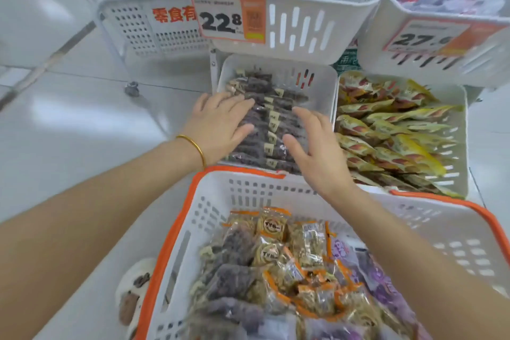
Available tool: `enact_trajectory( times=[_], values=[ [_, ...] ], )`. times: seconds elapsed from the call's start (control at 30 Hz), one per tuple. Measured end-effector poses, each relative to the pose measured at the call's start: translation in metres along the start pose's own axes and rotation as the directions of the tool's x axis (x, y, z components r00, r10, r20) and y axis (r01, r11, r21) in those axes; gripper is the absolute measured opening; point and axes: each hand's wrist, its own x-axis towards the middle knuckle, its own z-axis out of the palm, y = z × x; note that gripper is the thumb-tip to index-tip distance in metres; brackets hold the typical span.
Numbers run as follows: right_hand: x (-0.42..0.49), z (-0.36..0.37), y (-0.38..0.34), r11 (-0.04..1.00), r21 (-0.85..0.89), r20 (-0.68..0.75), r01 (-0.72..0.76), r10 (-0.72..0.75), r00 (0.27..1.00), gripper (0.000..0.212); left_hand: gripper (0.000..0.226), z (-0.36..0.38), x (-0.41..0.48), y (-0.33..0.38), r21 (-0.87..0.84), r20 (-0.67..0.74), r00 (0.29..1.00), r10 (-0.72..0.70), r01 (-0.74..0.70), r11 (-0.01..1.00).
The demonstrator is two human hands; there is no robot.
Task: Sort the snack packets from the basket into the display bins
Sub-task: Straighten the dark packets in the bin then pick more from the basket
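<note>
Mixed snack packets [289,270] lie heaped in the white basket [209,215] with the orange rim, nearest the person. They fill its near half: dark purple ones toward the left wall, orange-edged ones in the middle, lilac ones toward the right wall.

Just past the basket's far rim stands a low white bin [323,83]. It holds a row of dark packets [273,119] with small pale labels, running from the bin's near edge toward its far edge. Both hands are on this row. The left hand [220,121] lies palm down on the left side of the row, fingers straight and close together, gripping nothing. The right hand [311,146] reaches over the basket's far rim to the right side of the row. Its fingers are spread and only loosely bent, its thumb lies against the packets, and it has hold of nothing. A gold bangle [196,148] sits on the left wrist.

Touching the low bin's right wall is a second bin [463,146], full of yellow and red packets [386,135]. Above them an upper bin [303,27] carries a price tag [229,19] reading 22.8. A further bin [483,63] at the upper right, with pale packets inside, bears a blurred tag [425,38]. A slipper [135,292] shows on the pale floor [82,119] beside the basket's left wall.
</note>
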Motion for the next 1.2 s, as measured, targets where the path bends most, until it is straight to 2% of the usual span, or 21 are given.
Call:
enact_trajectory(
  times=[0.07,0.13,0.17,0.23,0.27,0.33,0.43,0.53,0.67,0.87,0.93,1.0,1.07,1.13,1.2],
  values=[
    [-0.037,-0.002,-0.007,0.997,0.071,0.059,0.021,-0.025,0.998,0.040,0.053,-0.003,-0.039,0.013,0.020,0.001,1.000,0.008,-0.008,1.000],
    [-0.070,0.004,-0.007,0.996,0.091,0.192,0.026,-0.043,0.980,0.033,0.054,-0.004,-0.076,0.024,0.068,0.037,0.999,0.026,-0.029,0.997],
    [-0.083,0.009,-0.006,0.996,0.084,0.292,0.033,-0.057,0.955,0.032,0.054,-0.003,-0.094,0.029,0.089,0.067,0.997,0.035,-0.040,0.995],
    [-0.101,0.028,-0.002,0.994,0.068,0.499,0.084,-0.107,0.860,0.036,0.040,0.001,-0.127,0.037,0.128,0.094,0.995,0.027,-0.039,0.991],
    [-0.105,0.040,-0.002,0.992,0.055,0.568,0.113,-0.124,0.813,0.042,0.030,0.003,-0.139,0.040,0.154,0.090,0.996,0.022,-0.036,0.987],
    [-0.107,0.065,-0.002,0.991,0.038,0.635,0.128,-0.122,0.763,0.056,0.027,0.005,-0.158,0.048,0.164,0.125,0.992,-0.027,0.006,0.987],
    [-0.104,0.090,-0.004,0.997,0.048,0.664,0.057,-0.074,0.744,0.058,0.034,0.009,-0.171,0.053,0.137,0.187,0.973,-0.137,0.112,0.984],
    [-0.105,0.094,-0.005,0.988,0.003,0.653,0.155,-0.120,0.747,0.043,0.034,0.010,-0.171,0.054,0.165,0.217,0.960,-0.175,0.140,0.976],
    [-0.108,0.092,-0.003,0.957,-0.049,0.665,0.286,-0.182,0.724,0.027,0.032,0.010,-0.162,0.049,0.085,0.198,0.949,-0.245,0.232,0.969],
    [-0.108,0.100,-0.006,0.986,0.014,0.649,0.168,-0.137,0.748,0.019,0.032,0.011,-0.152,0.046,0.040,0.182,0.949,-0.256,0.253,0.967],
    [-0.109,0.105,-0.007,0.993,0.021,0.615,0.116,-0.104,0.781,0.016,0.032,0.011,-0.150,0.045,0.020,0.177,0.948,-0.266,0.266,0.964],
    [-0.111,0.110,-0.011,0.997,0.030,0.566,0.074,-0.078,0.821,0.021,0.032,0.012,-0.151,0.044,0.007,0.170,0.947,-0.272,0.275,0.961],
    [-0.112,0.114,-0.016,0.995,0.033,0.547,0.092,-0.095,0.832,0.026,0.032,0.012,-0.152,0.042,-0.001,0.161,0.946,-0.283,0.287,0.958],
    [-0.112,0.115,-0.018,0.989,0.046,0.566,0.139,-0.140,0.813,0.033,0.032,0.012,-0.153,0.041,-0.019,0.159,0.939,-0.304,0.310,0.950],
    [-0.110,0.114,-0.018,0.977,0.047,0.626,0.210,-0.192,0.756,0.048,0.031,0.012,-0.154,0.040,-0.036,0.164,0.934,-0.318,0.328,0.944]
  ],
)
